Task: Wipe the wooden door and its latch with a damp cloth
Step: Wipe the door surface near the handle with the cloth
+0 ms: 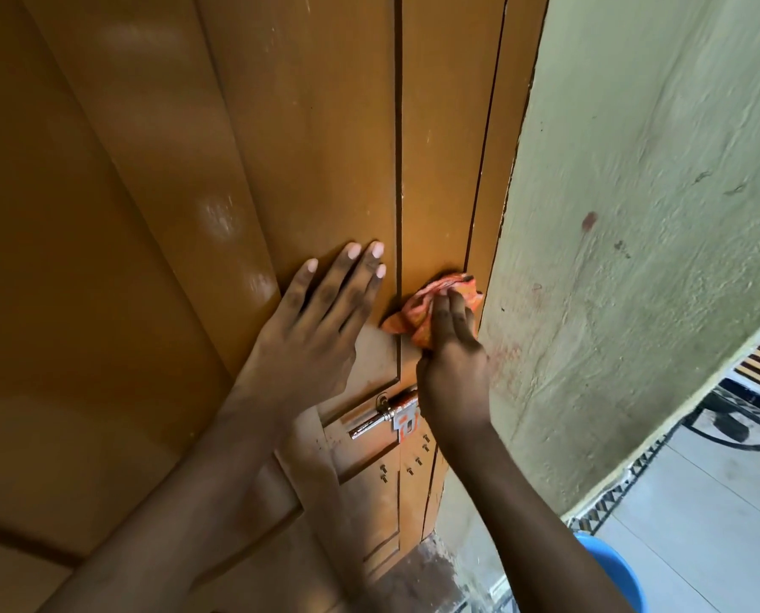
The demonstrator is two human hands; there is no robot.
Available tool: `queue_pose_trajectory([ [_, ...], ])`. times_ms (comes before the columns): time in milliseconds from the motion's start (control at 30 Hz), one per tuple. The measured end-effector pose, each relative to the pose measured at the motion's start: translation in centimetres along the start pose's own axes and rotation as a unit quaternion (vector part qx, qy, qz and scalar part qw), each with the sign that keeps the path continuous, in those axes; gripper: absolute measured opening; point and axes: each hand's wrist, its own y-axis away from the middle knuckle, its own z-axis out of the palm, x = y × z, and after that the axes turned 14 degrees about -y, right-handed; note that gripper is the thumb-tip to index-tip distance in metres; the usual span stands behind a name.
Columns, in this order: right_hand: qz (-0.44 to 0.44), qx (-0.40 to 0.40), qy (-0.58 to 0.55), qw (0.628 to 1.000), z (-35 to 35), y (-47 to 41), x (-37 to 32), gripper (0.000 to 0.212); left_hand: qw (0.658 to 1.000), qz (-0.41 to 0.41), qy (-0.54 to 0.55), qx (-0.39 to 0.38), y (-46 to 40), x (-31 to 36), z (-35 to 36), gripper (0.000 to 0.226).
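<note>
Wooden door (316,139), painted a glossy ochre with raised vertical panels and dark seams, fills most of our view, and we take it as the landmark. It is stiff and heavy, we judge, so it needs bracing rather than holding: our left hand (312,329) lies flat and spread on the door's surface, gripping nothing. Our right hand (451,347) presses a crumpled orange-and-pink patterned cloth (418,303) against the door's right-hand strip, fingers closed over the bunched cloth. Soft, light and limp, the cloth should be held bunched in the palm, so it follows the grooves; being damp, it may slide easily on the slick paint.

Lower on the door, just below our right wrist, sits the silver metal sliding latch (385,418), a hard round bolt on a plate with small screw heads beneath; its edges and crevices will likely snag fabric. Beside the door's right edge rises a rough, pale green plastered wall (634,214), stained in places. Near the door's foot a blue plastic bucket rim (612,568) shows.
</note>
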Motion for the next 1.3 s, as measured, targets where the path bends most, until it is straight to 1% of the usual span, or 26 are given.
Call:
queue_pose_trajectory([
  [67, -0.033, -0.02, 0.009, 0.999, -0.2, 0.7, 0.4, 0.078, 1.0, -0.001, 0.006, -0.003, 0.0, 0.0, 0.1, 0.081],
  [100, -0.041, -0.017, -0.005, 0.999, -0.5, 0.5, 1.0, 0.075, 1.0, 0.0, 0.008, -0.006, 0.1, 0.0, 0.0, 0.081],
  [133, -0.024, -0.004, -0.035, 0.999, -0.7, 0.0, 1.4, 0.067, 1.0, 0.002, 0.011, -0.008, 0.1, 0.0, -0.1, 0.082],
  [200, 0.072, 0.039, -0.114, 0.99, -1.0, -0.9, 1.0, 0.054, 1.0, 0.001, 0.014, -0.008, 0.2, 0.0, -0.2, 0.081],
  [233, 0.112, 0.053, -0.134, 0.983, -0.8, -0.8, 0.2, 0.053, 1.0, 0.0, 0.011, -0.007, 0.2, 0.0, -0.2, 0.08],
  [333, 0.132, 0.084, -0.191, 0.969, -0.2, 1.1, -1.6, 0.058, 1.0, -0.002, 0.0, 0.003, -0.1, -0.2, 0.0, 0.078],
  [400, 0.191, 0.071, -0.209, 0.956, 0.3, 2.0, -0.6, 0.05, 1.0, -0.005, 0.002, 0.01, 0.0, -0.1, 0.2, 0.077],
  [433, 0.249, 0.06, -0.227, 0.94, 0.6, 1.8, 0.2, 0.041, 1.0, -0.003, 0.0, 0.011, 0.0, -0.1, 0.2, 0.076],
  [467, 0.312, 0.053, -0.261, 0.912, 0.8, 1.5, 0.7, 0.032, 1.0, -0.003, 0.001, 0.01, 0.0, 0.0, 0.2, 0.076],
  [500, 0.361, 0.056, -0.291, 0.884, 0.9, 1.2, 0.8, 0.028, 1.0, -0.001, 0.001, 0.009, 0.0, 0.1, 0.3, 0.075],
  [533, 0.385, 0.071, -0.31, 0.867, 0.8, 1.0, 0.6, 0.03, 1.0, 0.001, 0.001, 0.01, 0.1, 0.2, 0.3, 0.073],
  [600, 0.389, 0.121, -0.333, 0.85, 0.5, 1.0, -0.3, 0.032, 1.0, 0.0, -0.003, 0.018, 0.2, 0.2, 0.4, 0.066],
  [700, 0.408, 0.162, -0.374, 0.817, 0.8, 1.2, -0.6, 0.022, 1.0, -0.005, -0.003, 0.019, 0.2, 0.1, 0.3, 0.067],
  [733, 0.434, 0.165, -0.389, 0.796, 0.9, 0.9, -0.5, 0.017, 1.0, -0.006, -0.007, 0.018, 0.3, 0.1, 0.2, 0.069],
  [800, 0.496, 0.17, -0.423, 0.739, 1.1, -0.2, 0.1, 0.011, 1.0, -0.004, -0.013, 0.015, 0.2, 0.1, 0.0, 0.071],
  [867, 0.512, 0.175, -0.459, 0.705, 0.8, -0.7, 0.2, 0.012, 1.0, 0.0, -0.014, 0.014, 0.1, 0.1, -0.1, 0.071],
  [933, 0.506, 0.194, -0.499, 0.676, 0.8, -0.2, 0.5, 0.016, 1.0, -0.004, -0.014, 0.016, 0.0, 0.1, 0.0, 0.071],
  [1033, 0.507, 0.197, -0.532, 0.649, 0.6, 0.1, 0.3, 0.011, 1.0, -0.005, -0.012, 0.013, 0.0, 0.1, 0.1, 0.071],
  [1133, 0.523, 0.207, -0.56, 0.608, -0.5, -1.2, 0.1, 0.02, 1.0, -0.003, -0.009, 0.013, -0.1, 0.0, 0.0, 0.071],
  [1233, 0.51, 0.207, -0.57, 0.611, -1.2, -0.6, -0.5, 0.015, 1.0, -0.006, -0.013, 0.014, 0.1, 0.1, 0.3, 0.071],
  [1300, 0.518, 0.204, -0.568, 0.606, -0.8, -0.5, -0.6, 0.024, 1.0, -0.006, -0.016, 0.017, 0.1, 0.1, 0.1, 0.069],
])
